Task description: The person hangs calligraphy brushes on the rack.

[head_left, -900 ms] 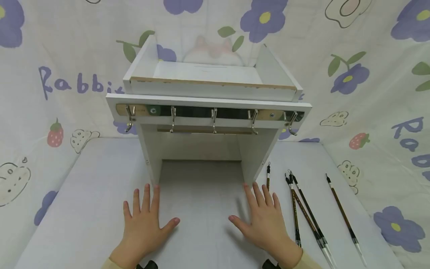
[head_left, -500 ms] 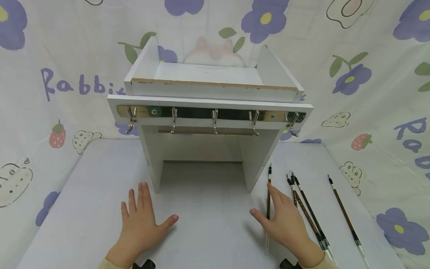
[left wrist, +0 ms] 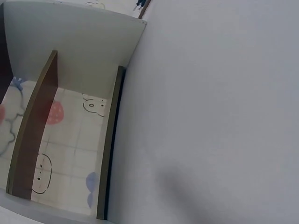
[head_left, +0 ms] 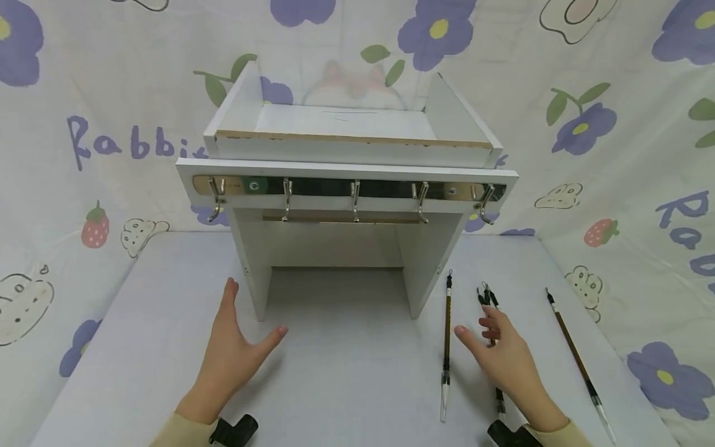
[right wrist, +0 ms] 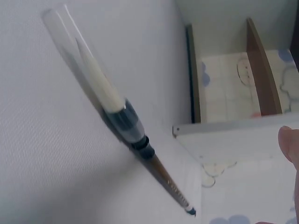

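My left hand is held over the table left of the white shelf unit, thumb spread away from the fingers and nothing in it. My right hand is above a group of several writing brushes, which it partly covers. Its fingers are loosely bent; contact with the brushes cannot be made out. Between this hand and the shelf lies a single brush with a brown handle. In the right wrist view, a brush shows a pale tip under a clear cap, and the right thumb appears at the edge.
The white shelf unit stands in the middle, with a row of metal hooks along its front. Another brush lies at the far right of the white table. A printed cloth hangs behind.
My right hand has moved right from the shelf's front, past the single brush, to the brush group, its fingers bending. The left hand has shifted slightly left and turned on its side.
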`<state>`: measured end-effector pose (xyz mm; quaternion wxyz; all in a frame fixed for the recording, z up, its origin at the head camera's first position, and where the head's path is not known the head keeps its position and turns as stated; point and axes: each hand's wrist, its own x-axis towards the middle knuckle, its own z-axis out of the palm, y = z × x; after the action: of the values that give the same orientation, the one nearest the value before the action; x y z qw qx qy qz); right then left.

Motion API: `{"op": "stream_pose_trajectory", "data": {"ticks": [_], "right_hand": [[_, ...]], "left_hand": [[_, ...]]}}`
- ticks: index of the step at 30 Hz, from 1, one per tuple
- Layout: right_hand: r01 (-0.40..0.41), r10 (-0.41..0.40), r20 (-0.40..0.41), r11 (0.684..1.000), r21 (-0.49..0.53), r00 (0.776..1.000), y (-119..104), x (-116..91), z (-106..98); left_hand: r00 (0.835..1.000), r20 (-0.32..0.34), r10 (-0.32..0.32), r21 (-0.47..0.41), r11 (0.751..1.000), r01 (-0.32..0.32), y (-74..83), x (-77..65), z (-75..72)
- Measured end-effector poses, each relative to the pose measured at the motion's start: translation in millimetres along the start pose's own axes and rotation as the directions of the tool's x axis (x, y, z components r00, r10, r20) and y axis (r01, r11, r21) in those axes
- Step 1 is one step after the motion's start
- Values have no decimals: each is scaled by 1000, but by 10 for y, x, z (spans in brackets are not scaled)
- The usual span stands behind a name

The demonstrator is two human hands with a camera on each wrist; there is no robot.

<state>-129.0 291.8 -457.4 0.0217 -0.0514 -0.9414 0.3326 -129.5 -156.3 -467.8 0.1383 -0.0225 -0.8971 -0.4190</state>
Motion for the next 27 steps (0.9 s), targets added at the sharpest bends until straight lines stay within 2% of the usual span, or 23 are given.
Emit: {"op": "stream_pose_trajectory", "data": {"ticks": [2,8,13,18,27], "right_hand": [[-26,26,-3,1000,17,1000,49,8,-22],[-109,106,23,978,175,994,155,5,-101],[-195,190,46,947,257,981,236,-6,-144],[-241,229,72,932,271,971,308,19,-133],[-277,255,109,910,309,961,382,5,-72]], "left_hand": [[1000,-15,15,-59,998,-16,7,33,-7],[998,-14,60,-201,978,-62,46,121,-20],[996,-33,87,-245,965,-93,70,164,-4],[993,-70,99,-281,953,-115,101,240,-11],[996,-66,65,-293,952,-82,152,408,-114]]}}
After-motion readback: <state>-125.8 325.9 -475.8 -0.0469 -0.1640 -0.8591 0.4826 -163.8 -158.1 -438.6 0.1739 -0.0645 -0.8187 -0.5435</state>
